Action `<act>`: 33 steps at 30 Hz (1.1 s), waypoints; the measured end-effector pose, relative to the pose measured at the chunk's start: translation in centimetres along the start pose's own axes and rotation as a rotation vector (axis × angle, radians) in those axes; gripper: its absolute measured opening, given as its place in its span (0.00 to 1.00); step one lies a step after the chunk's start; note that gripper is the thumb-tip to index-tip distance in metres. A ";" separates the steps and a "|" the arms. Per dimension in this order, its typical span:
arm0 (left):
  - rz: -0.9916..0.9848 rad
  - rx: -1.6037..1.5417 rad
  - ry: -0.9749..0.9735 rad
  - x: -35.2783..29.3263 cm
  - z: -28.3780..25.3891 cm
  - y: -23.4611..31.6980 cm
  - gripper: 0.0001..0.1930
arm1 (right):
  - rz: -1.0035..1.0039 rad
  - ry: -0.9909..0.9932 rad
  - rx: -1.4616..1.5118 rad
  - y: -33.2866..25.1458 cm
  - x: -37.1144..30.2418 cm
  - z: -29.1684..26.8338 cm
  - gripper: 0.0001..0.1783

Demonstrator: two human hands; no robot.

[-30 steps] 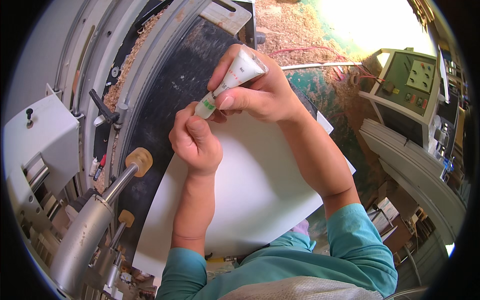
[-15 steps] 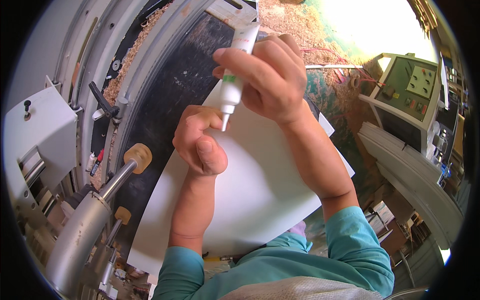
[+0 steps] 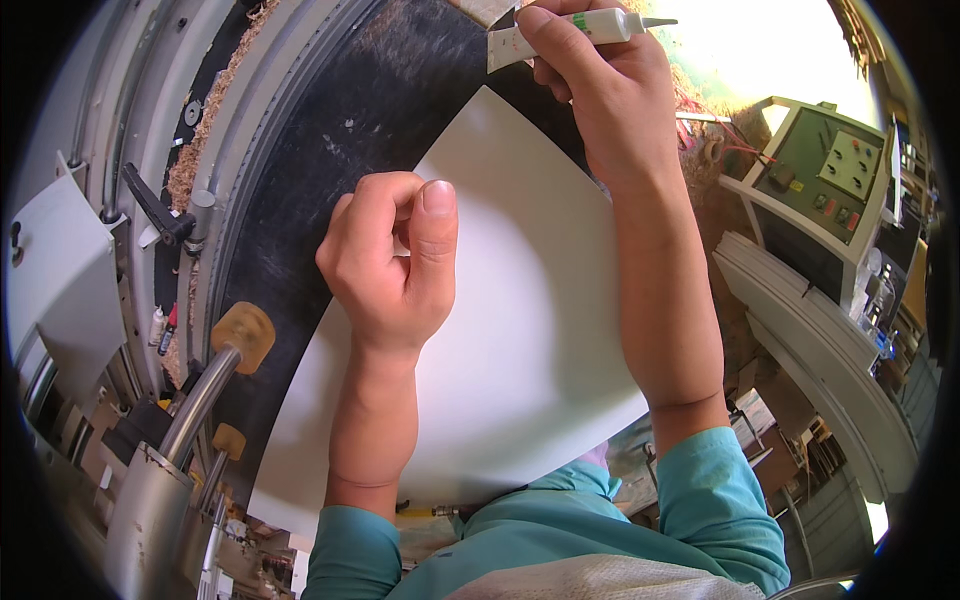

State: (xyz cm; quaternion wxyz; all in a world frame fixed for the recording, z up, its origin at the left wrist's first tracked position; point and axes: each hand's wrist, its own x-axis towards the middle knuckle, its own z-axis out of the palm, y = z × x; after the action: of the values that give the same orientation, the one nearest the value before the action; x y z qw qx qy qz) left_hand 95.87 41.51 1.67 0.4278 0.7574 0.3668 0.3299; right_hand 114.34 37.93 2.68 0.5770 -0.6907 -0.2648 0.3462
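A white squeeze tube [image 3: 600,27] with green marks and a thin nozzle is gripped in my right hand [image 3: 615,95], high at the top of the view. It lies nearly level, nozzle to the right. My left hand [image 3: 390,260] is closed over a white panel [image 3: 500,300], thumb pressed toward its curled fingers; whatever is inside them, if anything, is hidden. The panel lies on a black machine bed [image 3: 400,110], one corner toward the far side.
Left are a metal rail with a black clamp lever [image 3: 160,210] and a roller arm with a tan wheel [image 3: 243,337]. A green control box [image 3: 825,170] stands right, above stacked white boards [image 3: 800,330]. Wood shavings [image 3: 200,140] lie along the rail.
My right hand has carried the tube up and right, away from my left hand, turning its nozzle from downward to rightward. My left hand has curled tighter and its thumb now points up.
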 end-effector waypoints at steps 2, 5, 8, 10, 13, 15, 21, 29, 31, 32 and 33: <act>-0.007 -0.021 0.002 0.0 0.0 0.1 0.12 | 0.011 -0.006 -0.021 0.4 0.1 0.2 0.10; -0.030 -0.046 -0.003 0.0 0.0 0.2 0.12 | 0.031 -0.081 0.019 0.6 0.2 0.1 0.10; -0.029 -0.053 -0.004 0.0 -0.1 0.2 0.12 | 0.064 -0.081 -0.011 0.0 0.0 0.1 0.10; -0.022 -0.056 -0.001 -0.1 -0.1 0.2 0.12 | 0.061 -0.077 -0.022 -0.1 0.0 0.2 0.10; -0.038 -0.058 -0.001 -0.1 -0.1 0.2 0.12 | 0.042 -0.080 -0.058 0.2 0.1 0.0 0.09; -0.037 -0.061 -0.004 -0.1 -0.1 0.2 0.12 | 0.000 -0.073 -0.072 0.7 0.2 -0.1 0.10; -0.032 -0.069 0.000 -0.2 -0.1 0.0 0.11 | -0.002 -0.028 -0.036 0.4 0.2 0.2 0.08; -0.035 -0.068 -0.005 -0.2 -0.2 -0.1 0.11 | 0.141 -0.093 0.323 -0.6 0.0 -0.4 0.10; -0.024 -0.067 -0.002 -0.2 -0.1 -0.1 0.11 | 0.137 -0.087 0.329 0.3 0.0 -0.9 0.10; -0.027 -0.067 -0.002 -0.2 -0.1 -0.1 0.11 | 0.115 -0.098 0.336 0.8 0.1 -1.1 0.11; -0.029 -0.068 -0.003 -0.2 -0.2 0.0 0.11 | 0.141 -0.104 0.290 0.7 0.1 -1.1 0.11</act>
State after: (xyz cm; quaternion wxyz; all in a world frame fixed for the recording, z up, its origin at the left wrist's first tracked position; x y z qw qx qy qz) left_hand 95.61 41.38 1.68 0.4585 0.7374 0.3658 0.3350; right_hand 115.22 37.24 2.04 0.6302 -0.5985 -0.1924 0.4557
